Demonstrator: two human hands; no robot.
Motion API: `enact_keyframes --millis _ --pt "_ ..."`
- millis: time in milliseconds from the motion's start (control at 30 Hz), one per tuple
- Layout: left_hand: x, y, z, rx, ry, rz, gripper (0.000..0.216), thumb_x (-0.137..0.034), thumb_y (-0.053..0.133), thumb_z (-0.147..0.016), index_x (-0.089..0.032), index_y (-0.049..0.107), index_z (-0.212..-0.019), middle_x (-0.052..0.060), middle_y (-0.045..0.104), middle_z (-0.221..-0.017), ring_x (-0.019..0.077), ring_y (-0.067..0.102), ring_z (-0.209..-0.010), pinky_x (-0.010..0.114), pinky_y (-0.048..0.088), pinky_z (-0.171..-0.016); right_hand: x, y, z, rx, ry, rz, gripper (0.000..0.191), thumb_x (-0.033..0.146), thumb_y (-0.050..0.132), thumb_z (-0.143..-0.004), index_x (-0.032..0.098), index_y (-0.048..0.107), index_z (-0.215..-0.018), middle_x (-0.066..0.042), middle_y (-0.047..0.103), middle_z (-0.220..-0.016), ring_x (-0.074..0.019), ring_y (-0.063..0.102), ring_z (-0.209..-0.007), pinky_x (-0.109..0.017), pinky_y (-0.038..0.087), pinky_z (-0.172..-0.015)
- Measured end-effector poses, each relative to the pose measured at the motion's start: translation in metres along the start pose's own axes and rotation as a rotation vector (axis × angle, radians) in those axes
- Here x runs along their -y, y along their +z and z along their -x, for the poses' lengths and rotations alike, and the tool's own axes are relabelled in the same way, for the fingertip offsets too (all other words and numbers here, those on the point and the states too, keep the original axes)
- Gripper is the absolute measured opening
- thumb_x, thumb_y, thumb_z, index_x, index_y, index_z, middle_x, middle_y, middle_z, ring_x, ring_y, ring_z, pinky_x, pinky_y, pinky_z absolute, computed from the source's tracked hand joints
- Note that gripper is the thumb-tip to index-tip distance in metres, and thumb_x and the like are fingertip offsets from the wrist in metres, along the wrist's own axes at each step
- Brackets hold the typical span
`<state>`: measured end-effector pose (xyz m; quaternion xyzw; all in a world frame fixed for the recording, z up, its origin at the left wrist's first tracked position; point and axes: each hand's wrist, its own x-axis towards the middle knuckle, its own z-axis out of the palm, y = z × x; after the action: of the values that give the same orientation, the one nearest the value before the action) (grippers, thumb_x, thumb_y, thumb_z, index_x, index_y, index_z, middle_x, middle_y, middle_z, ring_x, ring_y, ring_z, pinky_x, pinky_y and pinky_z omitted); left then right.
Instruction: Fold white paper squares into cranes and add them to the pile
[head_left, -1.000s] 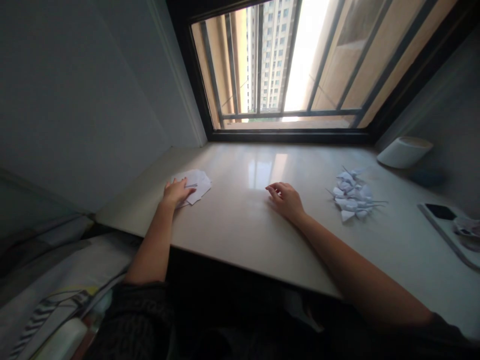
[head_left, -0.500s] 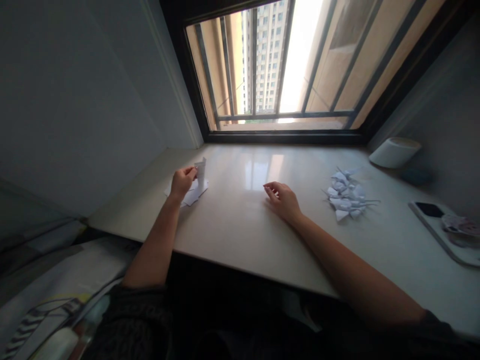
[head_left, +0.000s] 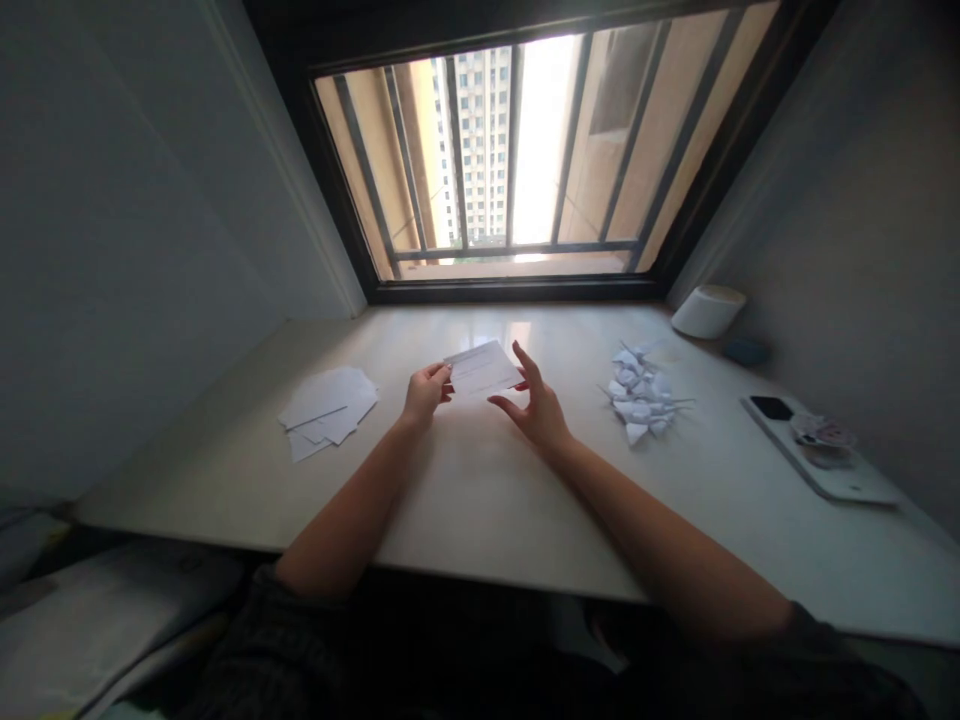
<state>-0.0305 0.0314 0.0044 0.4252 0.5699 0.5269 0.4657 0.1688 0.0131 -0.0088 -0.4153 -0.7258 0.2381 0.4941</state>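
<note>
A small white sheet of paper (head_left: 481, 368) is held just above the pale stone ledge (head_left: 480, 500) in front of me. My left hand (head_left: 426, 392) pinches its left edge between thumb and fingers. My right hand (head_left: 534, 402) has its fingers stretched out and meets the sheet's right edge from below. To the left lies a loose stack of white paper sheets (head_left: 328, 409). To the right sits a pile of several folded white paper shapes (head_left: 641, 394).
A barred window (head_left: 517, 160) closes the far side of the ledge. At the right stand a white cylinder (head_left: 708, 311), a small blue object (head_left: 746, 351), and a white tray (head_left: 821, 462) with a dark phone (head_left: 772, 408). Bedding lies low at the left.
My left hand lifted one sheet off the stack and carried it right to the middle. My right hand rose from the ledge and opened against the sheet. The view swung left.
</note>
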Motion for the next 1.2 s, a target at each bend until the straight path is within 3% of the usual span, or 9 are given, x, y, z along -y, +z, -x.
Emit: enact_keyframes --millis 100,167,333,467,667,867,967,1100,1200 --pt "0.002 -0.004 0.000 0.008 0.009 -0.009 0.030 -0.035 0.062 -0.071 -0.015 0.060 -0.093 0.004 0.065 -0.073 0.0100 0.059 -0.053 0.017 0.037 -0.043 -0.001 0.000 -0.001 0.016 -0.002 -0.034 0.044 0.042 0.070 -0.075 0.027 0.063 -0.115 -0.007 0.067 -0.112 -0.0232 0.063 -0.096 -0.038 0.050 -0.086" --pt "-0.004 -0.005 0.002 0.017 -0.024 0.011 0.028 -0.032 0.061 -0.071 -0.015 0.059 -0.093 0.004 0.065 -0.074 0.0098 0.059 -0.053 0.017 0.039 -0.044 -0.002 0.001 -0.002 0.000 0.040 -0.088 0.030 0.044 0.070 -0.074 0.025 0.071 -0.097 -0.006 0.070 -0.104 -0.0228 0.064 -0.094 -0.037 0.049 -0.086" --pt "-0.018 -0.004 0.011 0.098 -0.099 0.023 0.026 -0.024 0.058 -0.068 -0.016 0.057 -0.093 0.008 0.066 -0.090 0.0187 0.069 -0.077 0.025 0.051 -0.059 -0.003 0.003 -0.005 -0.084 0.257 -0.289 0.030 0.049 0.071 -0.069 0.023 0.074 -0.085 -0.005 0.074 -0.089 -0.0222 0.066 -0.086 -0.037 0.049 -0.081" --pt "-0.018 -0.002 0.015 0.132 -0.106 0.052 0.029 -0.027 0.055 -0.071 -0.017 0.056 -0.097 0.010 0.064 -0.103 0.0247 0.068 -0.094 0.033 0.055 -0.070 -0.003 0.004 -0.006 -0.100 0.336 -0.441 0.030 0.048 0.073 -0.066 0.022 0.074 -0.079 -0.004 0.074 -0.083 -0.0211 0.066 -0.080 -0.034 0.049 -0.076" --pt "-0.018 0.000 0.015 0.103 0.136 -0.063 0.050 -0.056 0.055 -0.079 -0.019 0.056 -0.113 0.011 0.066 -0.111 0.0236 0.065 -0.098 0.035 0.048 -0.085 0.000 0.003 -0.006 -0.140 0.387 -0.526 0.027 0.048 0.074 -0.064 0.021 0.072 -0.069 -0.001 0.070 -0.069 -0.0158 0.061 -0.066 -0.029 0.045 -0.065" --pt "-0.019 0.003 0.018 0.240 0.243 0.019 0.067 -0.046 0.079 -0.061 -0.017 0.057 -0.117 0.013 0.066 -0.114 0.0231 0.063 -0.103 0.032 0.045 -0.089 -0.001 0.001 -0.007 -0.180 0.414 -0.531 0.029 0.048 0.075 -0.063 0.020 0.073 -0.071 -0.001 0.069 -0.070 -0.0149 0.059 -0.067 -0.029 0.044 -0.067" --pt "-0.016 0.006 0.019 0.245 0.198 0.066 0.058 -0.042 0.080 -0.060 -0.016 0.064 -0.109 0.009 0.071 -0.099 0.0197 0.064 -0.095 0.031 0.044 -0.088 -0.004 0.002 -0.008 -0.200 0.443 -0.536 0.031 0.049 0.075 -0.063 0.019 0.073 -0.071 -0.001 0.068 -0.068 -0.0141 0.057 -0.065 -0.028 0.043 -0.066" --pt "-0.006 0.011 0.016 0.074 0.118 0.187 0.044 -0.044 0.083 -0.054 -0.016 0.070 -0.085 0.005 0.071 -0.080 0.0162 0.064 -0.081 0.031 0.045 -0.084 -0.005 0.004 -0.007 -0.202 0.464 -0.548 0.033 0.050 0.076 -0.059 0.019 0.073 -0.070 -0.001 0.067 -0.066 -0.0143 0.057 -0.063 -0.028 0.043 -0.064" --pt "0.000 0.015 0.013 0.028 0.098 0.272 0.038 -0.043 0.084 -0.053 -0.015 0.066 -0.073 0.002 0.069 -0.076 0.0134 0.063 -0.075 0.031 0.048 -0.081 -0.003 0.005 -0.006 -0.190 0.475 -0.550 0.035 0.052 0.076 -0.058 0.019 0.072 -0.067 -0.001 0.067 -0.064 -0.0144 0.057 -0.061 -0.028 0.042 -0.061"
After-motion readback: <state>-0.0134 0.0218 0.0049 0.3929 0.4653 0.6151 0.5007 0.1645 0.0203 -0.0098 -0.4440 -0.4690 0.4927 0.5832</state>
